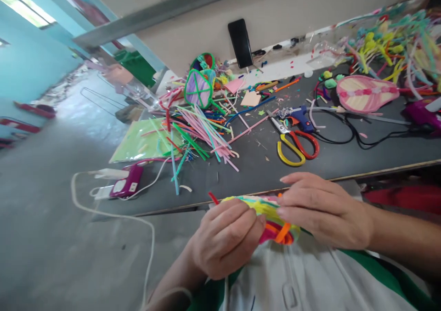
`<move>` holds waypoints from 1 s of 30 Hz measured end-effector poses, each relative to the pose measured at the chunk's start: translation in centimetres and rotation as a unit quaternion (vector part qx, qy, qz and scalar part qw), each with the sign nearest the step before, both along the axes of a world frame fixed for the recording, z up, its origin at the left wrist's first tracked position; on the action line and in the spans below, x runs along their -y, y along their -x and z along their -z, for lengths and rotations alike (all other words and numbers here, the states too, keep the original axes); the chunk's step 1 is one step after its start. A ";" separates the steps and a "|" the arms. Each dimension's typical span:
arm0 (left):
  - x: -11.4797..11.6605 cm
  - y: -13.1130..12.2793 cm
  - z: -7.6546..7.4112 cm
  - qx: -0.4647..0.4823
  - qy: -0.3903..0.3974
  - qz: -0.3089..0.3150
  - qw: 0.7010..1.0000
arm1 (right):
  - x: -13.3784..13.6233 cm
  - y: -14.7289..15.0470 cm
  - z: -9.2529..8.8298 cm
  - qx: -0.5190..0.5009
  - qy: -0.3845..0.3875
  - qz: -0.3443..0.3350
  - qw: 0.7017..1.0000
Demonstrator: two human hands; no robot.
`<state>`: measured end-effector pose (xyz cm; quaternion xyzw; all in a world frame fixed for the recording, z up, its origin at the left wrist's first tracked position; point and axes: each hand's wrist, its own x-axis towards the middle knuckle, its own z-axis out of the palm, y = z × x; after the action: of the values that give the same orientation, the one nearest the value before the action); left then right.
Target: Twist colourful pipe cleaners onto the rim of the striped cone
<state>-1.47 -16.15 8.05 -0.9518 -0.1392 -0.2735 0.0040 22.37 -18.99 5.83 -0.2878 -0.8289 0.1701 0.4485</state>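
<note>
A colourful piece of fuzzy pipe cleaners [265,208], yellow, pink and orange, is held between both hands close to my body, near the table's front edge. My left hand [229,240] is wrapped round its left side, fingers curled, with a red tip sticking out above the knuckles. On the right side, my right hand [320,210] pinches the piece near an orange strip, its thumb hidden behind the fingers. Scissors [291,143] with one yellow and one red handle lie on the table beyond my hands, beside a blue glue gun [303,118].
Loose pipe cleaners [206,134] are piled on the dark table [241,178]. A black phone [240,43] leans at the back. A purple power strip [127,181] with a white cable sits at the left edge. A pink oval piece [367,93] and more pipe cleaners lie right.
</note>
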 end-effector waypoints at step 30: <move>-3.2 -2.2 4.2 0.064 0.336 -0.075 0.937 | -4.8 1.1 2.7 -0.238 0.614 -0.037 0.751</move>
<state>0.70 -12.92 3.83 -0.8648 -0.2943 -0.2701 -0.3044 21.30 -14.23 3.12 -0.4206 -0.4221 0.7221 0.3515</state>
